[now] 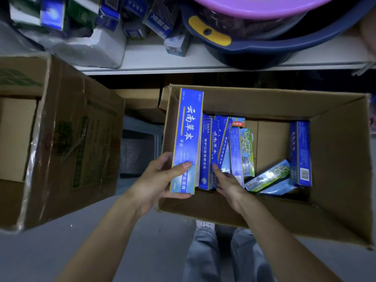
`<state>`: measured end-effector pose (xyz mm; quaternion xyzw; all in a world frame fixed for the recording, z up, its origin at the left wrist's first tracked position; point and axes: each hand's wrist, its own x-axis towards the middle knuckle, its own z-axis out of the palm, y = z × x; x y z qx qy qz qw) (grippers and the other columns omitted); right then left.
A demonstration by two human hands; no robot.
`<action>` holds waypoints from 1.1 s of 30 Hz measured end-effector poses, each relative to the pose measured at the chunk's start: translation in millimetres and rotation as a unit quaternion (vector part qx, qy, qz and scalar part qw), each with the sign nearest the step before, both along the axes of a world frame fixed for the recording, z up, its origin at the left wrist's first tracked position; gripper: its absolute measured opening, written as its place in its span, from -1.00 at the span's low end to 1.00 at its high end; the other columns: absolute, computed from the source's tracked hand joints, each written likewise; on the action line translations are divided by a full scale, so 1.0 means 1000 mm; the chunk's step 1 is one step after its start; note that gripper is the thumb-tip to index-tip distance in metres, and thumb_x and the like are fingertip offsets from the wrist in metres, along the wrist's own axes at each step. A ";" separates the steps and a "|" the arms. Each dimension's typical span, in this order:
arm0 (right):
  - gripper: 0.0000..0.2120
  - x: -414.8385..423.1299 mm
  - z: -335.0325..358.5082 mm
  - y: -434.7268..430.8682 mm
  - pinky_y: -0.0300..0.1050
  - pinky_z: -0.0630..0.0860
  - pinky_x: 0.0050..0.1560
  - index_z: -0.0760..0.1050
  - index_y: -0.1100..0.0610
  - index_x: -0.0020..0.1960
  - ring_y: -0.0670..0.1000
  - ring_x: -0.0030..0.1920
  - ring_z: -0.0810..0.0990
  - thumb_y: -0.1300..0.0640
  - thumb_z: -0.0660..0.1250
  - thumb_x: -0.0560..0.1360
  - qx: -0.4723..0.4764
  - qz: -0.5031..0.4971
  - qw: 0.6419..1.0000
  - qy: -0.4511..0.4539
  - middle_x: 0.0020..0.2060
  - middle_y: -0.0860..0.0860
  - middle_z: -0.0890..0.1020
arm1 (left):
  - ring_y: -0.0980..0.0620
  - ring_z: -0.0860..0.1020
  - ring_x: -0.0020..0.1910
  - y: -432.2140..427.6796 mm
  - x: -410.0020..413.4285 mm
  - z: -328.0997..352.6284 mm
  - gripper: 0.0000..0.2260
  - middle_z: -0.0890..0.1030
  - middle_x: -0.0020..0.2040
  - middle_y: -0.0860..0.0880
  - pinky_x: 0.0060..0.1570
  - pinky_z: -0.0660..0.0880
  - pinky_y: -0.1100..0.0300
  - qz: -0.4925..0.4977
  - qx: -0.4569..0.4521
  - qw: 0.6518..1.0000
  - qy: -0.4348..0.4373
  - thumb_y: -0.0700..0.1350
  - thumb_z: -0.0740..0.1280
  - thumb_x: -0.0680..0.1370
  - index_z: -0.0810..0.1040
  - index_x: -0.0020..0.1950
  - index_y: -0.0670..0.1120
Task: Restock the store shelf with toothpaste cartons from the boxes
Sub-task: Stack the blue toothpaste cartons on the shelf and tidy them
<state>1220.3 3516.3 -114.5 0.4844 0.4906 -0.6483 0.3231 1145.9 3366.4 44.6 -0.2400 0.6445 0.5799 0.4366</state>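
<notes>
An open cardboard box [335, 159] on the floor holds several blue and green toothpaste cartons. My left hand [160, 180] grips the lower end of a long blue carton [188, 129], raised along the box's left wall. My right hand [227, 182] reaches into the box, its thumb and fingers pinching the lower end of another blue carton [207, 155] standing among the others. More blue cartons [160, 19] stand on the white shelf [154, 58] above.
A taller taped cardboard box [67, 139] stands to the left. Stacked blue and purple plastic basins [254, 47] fill the shelf's right side. A plastic-wrapped bundle [85, 47] lies at shelf left. A grey stool [140, 151] sits between the boxes. My legs [223, 257] are below.
</notes>
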 end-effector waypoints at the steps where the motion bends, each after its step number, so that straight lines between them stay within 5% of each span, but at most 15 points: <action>1: -0.49 -0.001 0.002 0.001 -0.04 0.41 0.28 0.43 0.13 0.22 0.05 0.15 0.56 -0.25 0.25 0.50 -0.001 -0.009 1.000 -0.003 0.14 0.06 0.59 | 0.07 0.69 -0.12 -0.002 0.000 -0.001 -0.72 0.68 -0.03 0.03 -0.36 0.61 0.09 0.001 -0.005 1.000 0.000 -0.10 0.42 0.44 0.52 0.13 -0.04; 8: -0.51 -0.002 0.014 0.000 -0.12 0.44 0.12 0.38 0.14 0.26 0.04 0.10 0.57 -0.19 0.26 0.52 0.001 -0.023 1.000 0.012 0.11 0.07 0.59 | 0.06 0.69 -0.15 -0.014 0.011 -0.007 -0.76 0.67 -0.01 -0.03 -0.35 0.62 0.07 0.001 -0.016 1.000 -0.004 -0.11 0.43 0.45 0.53 0.10 -0.03; 14: -0.69 0.000 0.027 0.007 0.05 0.40 0.31 0.44 0.15 0.15 0.10 0.20 0.54 -0.01 0.37 0.50 -0.074 -0.038 0.996 0.030 0.16 0.11 0.58 | 0.04 0.69 -0.14 -0.020 0.023 -0.010 -0.78 0.66 0.03 -0.06 -0.31 0.63 0.03 0.002 -0.012 1.000 -0.010 -0.12 0.42 0.47 0.54 0.10 -0.06; 18: -0.78 -0.004 0.037 -0.004 0.06 0.62 -0.04 0.34 0.14 -0.09 0.08 0.10 0.56 0.26 0.40 0.48 -0.006 -0.039 0.998 0.056 0.13 0.14 0.50 | 0.03 0.69 -0.14 -0.024 0.028 -0.012 -0.79 0.67 0.04 -0.07 -0.31 0.63 0.04 0.001 -0.013 1.000 -0.005 -0.12 0.42 0.48 0.55 0.09 -0.06; 21: -0.72 -0.004 0.044 -0.013 -0.06 0.65 -0.29 0.25 0.17 -0.04 0.06 0.00 0.55 0.35 0.36 0.49 0.038 -0.077 0.994 0.068 0.01 0.07 0.45 | 0.05 0.69 -0.18 -0.026 0.032 -0.010 -0.78 0.66 0.03 -0.07 -0.35 0.62 0.08 0.006 -0.013 1.000 -0.003 -0.13 0.42 0.48 0.54 0.12 -0.08; 24: -0.67 -0.002 0.058 -0.013 -0.12 0.64 -0.29 0.20 0.17 0.10 0.09 -0.03 0.58 0.38 0.31 0.51 0.040 -0.107 0.990 0.089 0.00 0.09 0.47 | 0.06 0.68 -0.22 -0.031 0.033 -0.007 -0.76 0.66 0.04 -0.08 -0.37 0.61 0.09 0.009 -0.016 1.000 0.001 -0.14 0.41 0.49 0.53 0.13 -0.11; 33: -0.70 0.057 0.222 0.040 -0.05 0.66 -0.22 0.40 0.14 0.17 0.11 -0.15 0.69 0.40 0.28 0.50 -0.115 -0.146 0.975 0.124 -0.09 0.15 0.67 | -0.01 0.67 -0.14 -0.005 0.065 0.075 -0.71 0.66 0.07 -0.12 -0.27 0.64 0.02 0.023 0.017 0.999 -0.018 -0.14 0.43 0.49 0.50 0.18 -0.14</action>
